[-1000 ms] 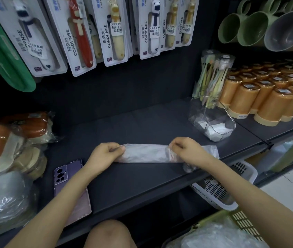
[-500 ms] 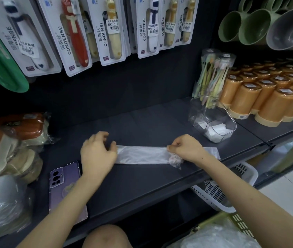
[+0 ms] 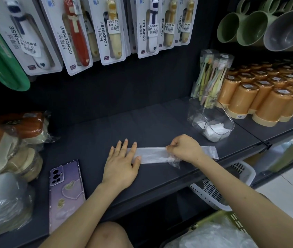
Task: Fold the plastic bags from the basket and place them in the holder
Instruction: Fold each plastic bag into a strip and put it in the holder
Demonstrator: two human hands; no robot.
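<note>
Translucent plastic bag (image 3: 153, 154), folded into a long strip, lies flat on the dark shelf (image 3: 106, 133). Left hand (image 3: 122, 163) presses its left end, fingers straight. Right hand (image 3: 185, 149) pinches the bag near its right end, fingers curled. Clear holder (image 3: 211, 119) stands just beyond the bag's right end.

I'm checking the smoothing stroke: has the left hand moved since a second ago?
Yes. The left hand has slid right, away from the purple phone, and now lies flat on the folded plastic bag.
</note>
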